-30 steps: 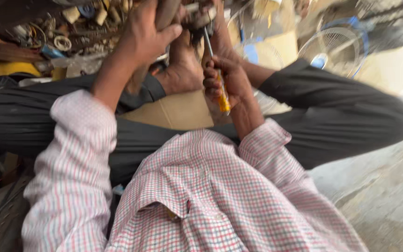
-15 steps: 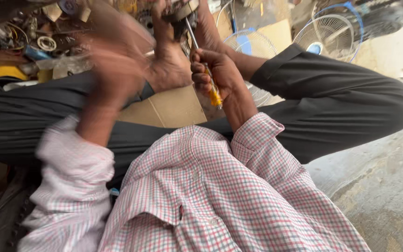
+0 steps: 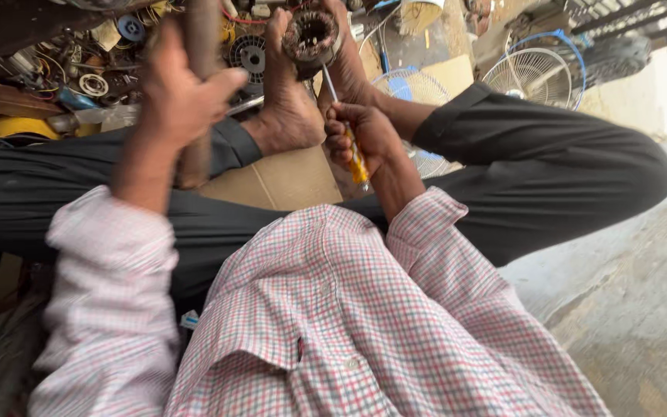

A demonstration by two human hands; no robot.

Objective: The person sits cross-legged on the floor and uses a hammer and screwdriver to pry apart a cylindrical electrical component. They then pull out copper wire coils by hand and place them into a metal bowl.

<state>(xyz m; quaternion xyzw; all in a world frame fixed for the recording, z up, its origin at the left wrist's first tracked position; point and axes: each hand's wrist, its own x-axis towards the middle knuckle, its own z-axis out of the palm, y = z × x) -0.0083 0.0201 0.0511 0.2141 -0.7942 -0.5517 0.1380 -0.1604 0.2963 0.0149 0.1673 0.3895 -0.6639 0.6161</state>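
I sit on the floor with a round motor stator (image 3: pixel 310 35), copper windings showing, clamped between my bare feet (image 3: pixel 287 116). My right hand (image 3: pixel 366 133) is closed on a yellow-handled screwdriver (image 3: pixel 358 162); its metal shaft points up and its tip rests against the stator's lower edge. My left hand (image 3: pixel 183 93) is raised to the left of the stator, wrapped around a thick wooden handle (image 3: pixel 193 166) that runs up out of the frame. The handle's head is hidden.
A flat piece of cardboard (image 3: pixel 279 181) lies under my legs. Wire coils, rings and metal parts (image 3: pixel 79 77) clutter the floor at the upper left. Fan guards (image 3: pixel 534 73) stand behind my right knee. Bare concrete floor (image 3: pixel 627 293) lies to the right.
My left hand with the wooden handle has swung from beside the stator out to the left. The right hand keeps the screwdriver on the stator.
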